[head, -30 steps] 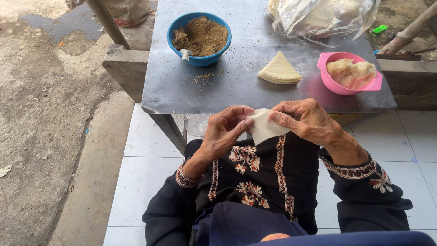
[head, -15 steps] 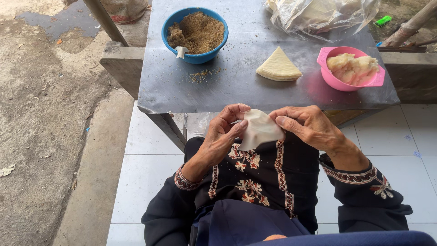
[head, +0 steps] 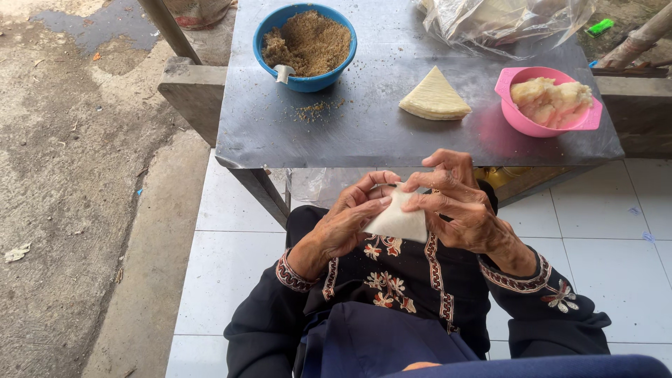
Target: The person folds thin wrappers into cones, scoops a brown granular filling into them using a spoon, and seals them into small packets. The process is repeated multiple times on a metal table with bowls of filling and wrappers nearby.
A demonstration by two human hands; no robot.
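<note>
Both hands work close to the chest, below the grey metal surface (head: 364, 133): the left hand (head: 346, 224) and right hand (head: 455, 206) pinch a thin white pastry sheet (head: 399, 220) between closed fingers, seemingly folding it; the blue bowl of brown crumbly filling (head: 306, 43) sits within reach.

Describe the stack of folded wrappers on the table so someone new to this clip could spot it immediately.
Start at the grey metal table above the person's hands. Between the blue bowl of brown crumbs and the pink bowl of pale lumps lies the wrapper stack. It is the only thing lying bare on the tabletop: a flat, cream-coloured triangle, not in a container.
</note>
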